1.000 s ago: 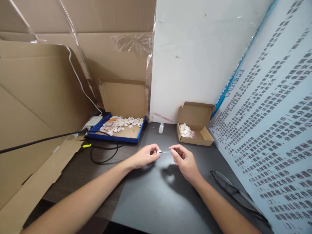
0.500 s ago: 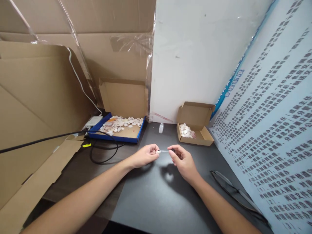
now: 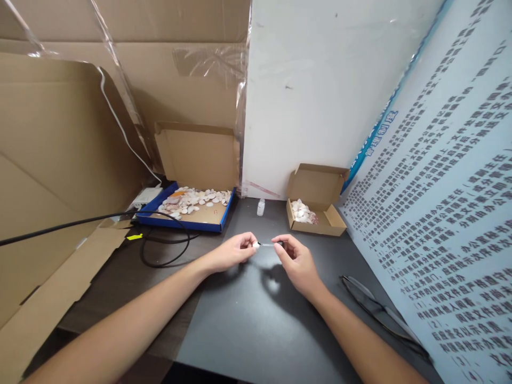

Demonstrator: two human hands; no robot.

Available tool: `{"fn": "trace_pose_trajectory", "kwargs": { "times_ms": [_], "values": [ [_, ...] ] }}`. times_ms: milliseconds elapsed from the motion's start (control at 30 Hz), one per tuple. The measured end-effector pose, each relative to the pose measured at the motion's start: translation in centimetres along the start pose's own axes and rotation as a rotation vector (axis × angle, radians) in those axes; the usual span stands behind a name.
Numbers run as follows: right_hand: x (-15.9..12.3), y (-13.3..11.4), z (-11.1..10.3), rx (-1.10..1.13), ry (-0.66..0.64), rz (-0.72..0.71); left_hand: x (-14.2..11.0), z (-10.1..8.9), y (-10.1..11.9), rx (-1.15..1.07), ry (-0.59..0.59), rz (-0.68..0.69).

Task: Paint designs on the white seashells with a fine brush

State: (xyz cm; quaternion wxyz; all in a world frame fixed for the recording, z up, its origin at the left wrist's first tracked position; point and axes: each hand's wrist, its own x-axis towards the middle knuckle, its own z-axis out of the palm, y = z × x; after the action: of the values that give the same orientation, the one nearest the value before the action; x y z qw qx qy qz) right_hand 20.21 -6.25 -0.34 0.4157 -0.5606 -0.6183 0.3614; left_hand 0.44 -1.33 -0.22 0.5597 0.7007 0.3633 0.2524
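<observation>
Between the thumb and fingertips of my left hand is a small white seashell, mostly covered by the fingers. My right hand pinches a thin brush-like tool with a pale, clear shaft. Its dark tip points left and meets the shell's edge, or comes very close; I cannot tell which. The tool's other end is dark and partly hidden by my fingers. Both hands are raised above the grey mat. Behind them a small clear bottle with whitish contents stands upright.
At the back left, a blue-edged box holds many shells. A smaller cardboard box at the back right has a pile of shells. Glasses lie on the right. A black cable loops at left, near a yellow tag.
The view has shifted slightly, so the boxes and bottle appear a little further left. Both hands keep their holds, and the tool's tip stays by the shell.
</observation>
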Motion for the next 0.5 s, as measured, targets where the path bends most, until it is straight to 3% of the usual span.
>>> {"fn": "trace_pose_trajectory", "kwargs": {
  "times_ms": [133,333,500],
  "values": [
    [0.01,-0.20,-0.21,-0.015,0.040,-0.008,-0.05,-0.06,0.05,0.063,0.013,0.001],
    [-0.02,-0.52,-0.34,0.082,-0.048,0.021,0.11,-0.01,-0.16,0.064,0.004,0.040],
    [0.19,-0.53,-0.37,0.121,-0.050,0.051,0.06,0.05,0.04,0.049,0.008,0.050]
  ]
}}
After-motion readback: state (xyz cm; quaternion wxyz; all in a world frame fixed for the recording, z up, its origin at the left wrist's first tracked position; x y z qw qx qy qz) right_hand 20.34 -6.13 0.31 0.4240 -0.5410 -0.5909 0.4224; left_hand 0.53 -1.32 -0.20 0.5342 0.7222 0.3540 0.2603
